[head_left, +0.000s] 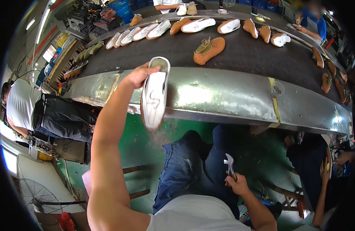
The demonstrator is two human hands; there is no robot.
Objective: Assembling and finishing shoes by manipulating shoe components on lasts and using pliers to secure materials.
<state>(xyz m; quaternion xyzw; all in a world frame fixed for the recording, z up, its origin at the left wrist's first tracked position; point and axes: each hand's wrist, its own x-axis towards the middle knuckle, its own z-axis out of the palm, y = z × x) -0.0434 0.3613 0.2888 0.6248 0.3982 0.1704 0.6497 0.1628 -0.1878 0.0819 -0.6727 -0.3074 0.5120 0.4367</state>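
My left hand, arm stretched forward, is closed round the heel end of a shoe upper on a last. Its white underside with a dark pen mark faces me, and brown edging shows along the rim. The shoe hangs toe down in front of the metal table edge. Low over my right thigh, my right hand grips lasting pliers by the dark handles, with the silver curved head pointing up. Past the shoe, a brown upper with green lining lies on the dark belt.
A shiny metal ledge borders the dark belt. A row of shoes lies along its far side, many with white undersides up. A small clear cup stands on the ledge. Co-workers sit left, far right and near right.
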